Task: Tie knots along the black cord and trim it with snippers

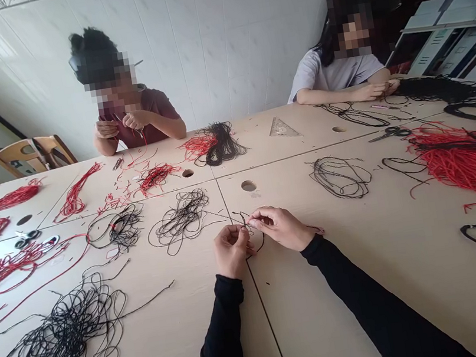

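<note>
Near the middle of the table, my left hand (231, 251) pinches a thin black cord (264, 242), thumb against the fingers. Close on its right, my right hand (278, 226) is closed at the fingertips on the same cord. Part of the cord curves below and between the two hands, and a few small loops show at the fingertips. The exact crossing of the strands is too small to make out. A loose coil of black cord (183, 217) lies left of my hands, and a thin strand runs from it toward them.
The pale table (320, 309) holds a large black cord tangle (71, 334), a red cord pile (472, 161), scissors (392, 132), more scissors (27, 237) and a triangular ruler (283, 128). Two people sit across, each handling cord. A round hole (248, 186) is beyond my hands.
</note>
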Available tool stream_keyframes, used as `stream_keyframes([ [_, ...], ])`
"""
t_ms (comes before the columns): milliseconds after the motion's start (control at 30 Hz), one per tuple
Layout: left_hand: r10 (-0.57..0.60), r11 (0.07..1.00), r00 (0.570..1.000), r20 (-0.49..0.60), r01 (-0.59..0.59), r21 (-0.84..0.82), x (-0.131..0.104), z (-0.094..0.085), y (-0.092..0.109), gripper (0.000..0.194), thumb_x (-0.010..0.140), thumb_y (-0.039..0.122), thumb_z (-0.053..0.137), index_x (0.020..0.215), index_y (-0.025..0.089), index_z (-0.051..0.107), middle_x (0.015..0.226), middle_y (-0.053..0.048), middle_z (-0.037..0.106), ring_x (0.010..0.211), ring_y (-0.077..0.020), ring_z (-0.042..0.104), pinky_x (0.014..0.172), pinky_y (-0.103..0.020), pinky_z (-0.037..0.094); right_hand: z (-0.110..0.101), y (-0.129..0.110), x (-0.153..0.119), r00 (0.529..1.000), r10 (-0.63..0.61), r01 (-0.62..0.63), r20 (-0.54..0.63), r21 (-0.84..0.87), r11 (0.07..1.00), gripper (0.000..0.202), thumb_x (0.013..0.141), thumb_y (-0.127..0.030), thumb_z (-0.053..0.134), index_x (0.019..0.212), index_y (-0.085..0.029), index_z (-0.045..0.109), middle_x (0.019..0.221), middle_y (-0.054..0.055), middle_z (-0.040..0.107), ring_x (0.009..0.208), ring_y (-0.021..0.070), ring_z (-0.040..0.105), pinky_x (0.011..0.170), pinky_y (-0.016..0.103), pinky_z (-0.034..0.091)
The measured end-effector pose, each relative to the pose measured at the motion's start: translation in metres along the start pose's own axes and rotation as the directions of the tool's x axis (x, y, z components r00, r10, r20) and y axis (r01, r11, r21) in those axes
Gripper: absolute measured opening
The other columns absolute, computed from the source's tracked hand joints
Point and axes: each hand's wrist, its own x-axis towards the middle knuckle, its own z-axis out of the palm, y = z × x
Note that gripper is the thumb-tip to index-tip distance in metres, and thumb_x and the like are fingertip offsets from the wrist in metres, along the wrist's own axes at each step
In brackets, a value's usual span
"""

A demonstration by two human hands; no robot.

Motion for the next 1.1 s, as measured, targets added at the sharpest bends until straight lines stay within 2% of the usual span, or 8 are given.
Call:
stream_keyframes([
  [133, -0.018, 1.000, 1.000, 0.008, 0.018, -0.008, -0.001, 0.001, 0.004, 0.030, 0.066, 0.039, 0.071, 0.073, 0.013, 0.057, 0.054, 0.001, 0.056, 0.042, -0.0108, 0.054, 0.039, -0.025, 0.050, 0.001, -0.003, 0.000, 0.999, 0.002, -0.001, -0.032, 0.037, 0.999, 0.024, 0.087, -0.035, 0.048, 0.087, -0.018, 0.065, 0.081, 0.003, 0.064, 0.067, 0.0143, 0.051, 0.064, 0.027, 0.041],
  [400, -0.029, 0.997, 0.998, -0.058, 0.024, -0.069, -0.004, 0.001, 0.011, 0.036, 0.064, 0.042, 0.072, 0.077, 0.012, 0.057, 0.061, 0.000, 0.057, 0.047, -0.0111, 0.055, 0.041, -0.026, 0.052, -0.001, -0.002, 0.000, 1.000, 0.025, -0.025, 0.008, 0.095, 0.995, 0.030, 0.087, -0.037, 0.048, 0.094, -0.016, 0.068, 0.072, 0.002, 0.061, 0.059, 0.0128, 0.048, 0.057, 0.026, 0.039],
  [567, -0.005, 0.999, 1.000, -0.017, 0.005, -0.034, -0.006, 0.002, 0.012, 0.034, 0.065, 0.042, 0.072, 0.076, 0.013, 0.057, 0.061, 0.000, 0.057, 0.047, -0.0114, 0.056, 0.042, -0.026, 0.052, 0.001, 0.000, 0.000, 0.999, 0.037, -0.038, 0.007, 0.176, 0.984, 0.030, 0.089, -0.033, 0.045, 0.107, -0.017, 0.063, 0.085, 0.005, 0.066, 0.074, 0.0152, 0.059, 0.069, 0.027, 0.045],
  [633, 0.012, 1.000, 1.000, 0.005, -0.012, -0.018, -0.007, 0.002, 0.012, 0.033, 0.065, 0.042, 0.071, 0.075, 0.013, 0.057, 0.061, 0.000, 0.057, 0.048, -0.0118, 0.056, 0.041, -0.027, 0.052, 0.003, 0.001, 0.001, 0.999, 0.034, -0.039, 0.030, 0.187, 0.982, 0.027, 0.088, -0.032, 0.047, 0.104, -0.017, 0.062, 0.086, 0.004, 0.065, 0.074, 0.0148, 0.058, 0.069, 0.027, 0.045],
  [767, 0.017, 1.000, 1.000, 0.019, -0.017, 0.006, -0.007, 0.004, 0.011, 0.031, 0.066, 0.040, 0.071, 0.073, 0.013, 0.056, 0.058, 0.000, 0.056, 0.046, -0.0114, 0.055, 0.040, -0.025, 0.051, 0.005, 0.000, 0.001, 1.000, -0.018, 0.019, -0.019, 0.092, 0.996, 0.015, 0.085, -0.029, 0.052, 0.086, -0.018, 0.061, 0.086, 0.004, 0.063, 0.074, 0.0155, 0.055, 0.068, 0.028, 0.044],
  [933, -0.022, 1.000, 1.000, 0.021, 0.022, 0.013, -0.007, 0.006, 0.011, 0.029, 0.063, 0.037, 0.071, 0.071, 0.014, 0.055, 0.055, 0.001, 0.055, 0.041, -0.0108, 0.054, 0.037, -0.024, 0.049, 0.005, -0.002, 0.000, 0.968, -0.186, 0.167, -0.169, -0.121, 0.978, 0.009, 0.084, -0.020, 0.052, 0.087, -0.021, 0.060, 0.094, 0.008, 0.061, 0.095, 0.0227, 0.052, 0.085, 0.038, 0.042],
  [1033, -0.043, 0.999, 0.999, 0.011, 0.043, -0.006, -0.006, 0.006, 0.011, 0.031, 0.063, 0.039, 0.072, 0.071, 0.014, 0.055, 0.054, 0.001, 0.056, 0.041, -0.0111, 0.053, 0.036, -0.024, 0.049, 0.004, -0.005, 0.000, 0.950, -0.241, 0.209, -0.198, -0.167, 0.964, 0.011, 0.086, -0.019, 0.050, 0.087, -0.021, 0.061, 0.091, 0.008, 0.062, 0.093, 0.0234, 0.052, 0.085, 0.040, 0.042],
  [1100, -0.057, 0.998, 0.998, 0.003, 0.057, -0.031, -0.005, 0.004, 0.011, 0.031, 0.063, 0.039, 0.072, 0.071, 0.014, 0.055, 0.055, 0.001, 0.056, 0.042, -0.0108, 0.054, 0.038, -0.024, 0.050, 0.004, -0.007, 0.000, 0.955, -0.213, 0.183, -0.207, -0.157, 0.971, 0.012, 0.086, -0.020, 0.050, 0.086, -0.022, 0.062, 0.090, 0.007, 0.064, 0.090, 0.0231, 0.053, 0.083, 0.039, 0.043],
])
